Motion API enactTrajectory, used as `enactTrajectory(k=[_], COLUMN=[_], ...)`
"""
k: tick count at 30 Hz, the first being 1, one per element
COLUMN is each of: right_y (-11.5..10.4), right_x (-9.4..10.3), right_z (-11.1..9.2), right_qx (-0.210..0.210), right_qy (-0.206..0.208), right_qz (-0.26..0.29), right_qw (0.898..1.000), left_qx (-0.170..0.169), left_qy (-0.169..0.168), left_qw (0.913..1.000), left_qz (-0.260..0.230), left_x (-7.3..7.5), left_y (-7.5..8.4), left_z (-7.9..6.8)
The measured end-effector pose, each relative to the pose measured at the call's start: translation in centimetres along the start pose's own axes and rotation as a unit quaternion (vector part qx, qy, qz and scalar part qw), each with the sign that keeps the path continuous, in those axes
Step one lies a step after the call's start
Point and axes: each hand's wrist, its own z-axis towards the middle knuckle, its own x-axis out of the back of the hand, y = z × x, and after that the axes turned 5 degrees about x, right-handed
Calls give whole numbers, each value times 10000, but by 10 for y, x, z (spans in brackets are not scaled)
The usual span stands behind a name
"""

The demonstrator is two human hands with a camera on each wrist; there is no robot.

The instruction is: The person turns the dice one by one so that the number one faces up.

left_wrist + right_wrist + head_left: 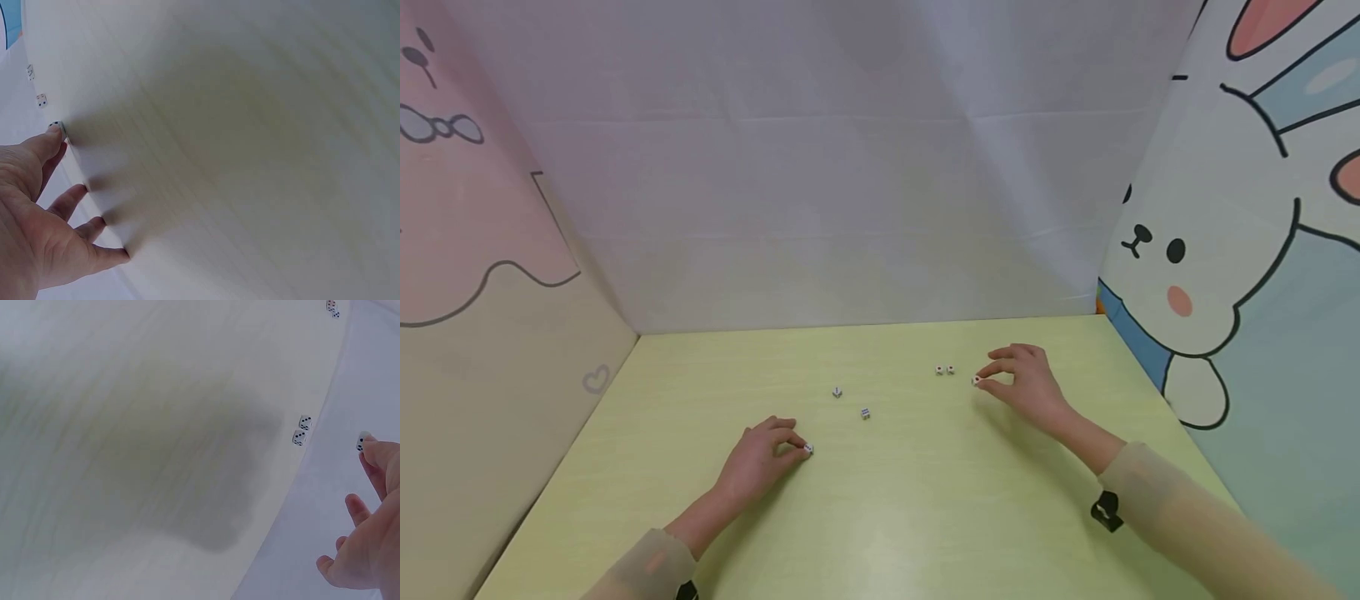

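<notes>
Between thumb and forefinger my left hand [760, 458] pinches a small white die [808, 449] with dark dots, close over the table. In the left wrist view, the other fingertips [119, 253] of that hand reach down to the tabletop. My right hand [1028, 385] pinches another white die [976, 381] by its thumb and forefinger, raised above the table in the right wrist view. Just left of it, two dice [305, 422] sit side by side on the table. Two more stand apart nearer my left hand, one farther back [837, 392] and one closer [865, 413].
The pale yellow table [880, 517] ends at a white cloth backdrop [850, 167]. Printed side panels stand along both edges, with a rabbit drawing [1195, 250] on the right one. Black wrist straps [1107, 511] show at the sleeves.
</notes>
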Motion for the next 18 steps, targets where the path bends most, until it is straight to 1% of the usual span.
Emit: enactTrajectory(k=[8, 18], right_y=[6, 18], right_x=[2, -5], right_z=[21, 47], right_qx=[91, -153], right_qy=[141, 58], right_qz=[-194, -532], right_qw=[9997, 9984], left_qx=[-30, 25], left_qy=[1, -22], left_qw=[10000, 10000], left_qz=[0, -8], left_x=[-1, 0], left_y=[-2, -1], left_z=[1, 1])
